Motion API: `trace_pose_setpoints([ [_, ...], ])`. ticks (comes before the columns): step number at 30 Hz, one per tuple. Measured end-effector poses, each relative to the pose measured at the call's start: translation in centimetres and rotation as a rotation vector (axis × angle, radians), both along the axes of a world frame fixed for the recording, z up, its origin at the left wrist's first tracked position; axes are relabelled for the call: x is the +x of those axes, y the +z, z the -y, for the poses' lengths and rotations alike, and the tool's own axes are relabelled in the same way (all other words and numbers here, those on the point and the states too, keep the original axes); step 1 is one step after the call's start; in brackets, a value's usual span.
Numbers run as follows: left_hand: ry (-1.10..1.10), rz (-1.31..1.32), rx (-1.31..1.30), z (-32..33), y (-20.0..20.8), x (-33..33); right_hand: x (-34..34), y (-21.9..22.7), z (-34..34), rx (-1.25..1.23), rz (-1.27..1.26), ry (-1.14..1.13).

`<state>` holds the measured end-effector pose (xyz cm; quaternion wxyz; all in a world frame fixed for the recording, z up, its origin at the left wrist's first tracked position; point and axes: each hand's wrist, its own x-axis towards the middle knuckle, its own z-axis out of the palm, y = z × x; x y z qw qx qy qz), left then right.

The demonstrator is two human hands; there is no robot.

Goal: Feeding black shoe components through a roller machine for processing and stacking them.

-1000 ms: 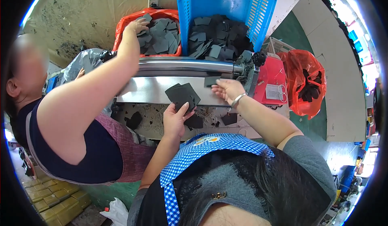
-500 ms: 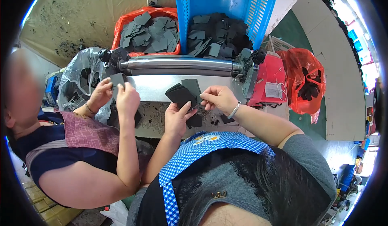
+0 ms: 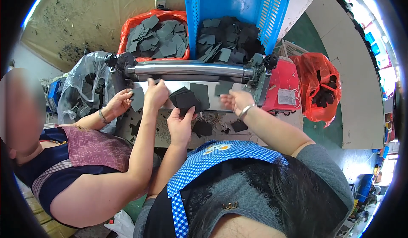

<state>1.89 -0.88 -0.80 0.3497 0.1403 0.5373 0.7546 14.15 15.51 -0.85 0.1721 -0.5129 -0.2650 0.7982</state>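
My left hand (image 3: 180,126) grips a fanned stack of thin dark grey square pieces (image 3: 185,99), thumb on top, in front of the machine's pale metal plate (image 3: 163,86). My right hand (image 3: 238,102), blurred by motion, has its fingertips at the lower edge of a single dark square piece (image 3: 223,88), which it appears to pinch. This piece is over the plate, just in front of the shiny metal roller (image 3: 187,69). On my left, a co-worker's hand (image 3: 121,102) holds another dark piece (image 3: 137,99); their other hand (image 3: 157,94) reaches over the plate.
Behind the roller stand a red-lined container (image 3: 123,34) and a blue crate (image 3: 233,0), both with many dark pieces. A clear plastic bag (image 3: 70,97) is at the left, a red bag (image 3: 306,106) at the right. Rubber bands (image 3: 168,127) and loose pieces lie below the plate.
My right hand has moved from the stack toward the roller with a single piece at its fingertips. The co-worker's nearer hand has moved right and up, away from their piece.
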Motion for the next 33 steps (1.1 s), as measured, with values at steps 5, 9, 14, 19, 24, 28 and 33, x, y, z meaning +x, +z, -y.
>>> trace_pose_setpoints([
  [5, -0.081, 0.090, -0.018, 0.2, 0.2, 0.3, -0.2, 3.3, 2.7, 0.204, -0.039, 0.612],
  [9, -0.177, 0.252, 0.006, 0.0, 0.9, 0.3, 0.2, 0.5, 0.7, 0.140, 0.067, 0.376],
  [14, -0.238, 0.339, 0.037, 0.2, 0.9, 0.3, -0.6, 2.9, 1.1, 0.119, -0.051, 0.314],
  [19, -0.230, 0.277, 0.013, 0.5, 0.2, 0.2, -0.8, 3.3, 1.8, 0.136, -0.140, 0.607],
  [24, -0.211, 0.467, 0.058, 0.4, 0.8, 0.2, -0.6, 2.7, 2.1, 0.112, -0.087, 0.563],
  [28, -0.135, 0.330, -0.029, 0.5, 0.4, -0.2, 0.3, 2.3, 1.0, 0.105, 0.039, 0.430],
  [33, -0.053, 0.233, -0.081, 0.2, 0.4, 0.1, 0.0, 0.2, -1.4, 0.149, -0.015, 0.133],
])
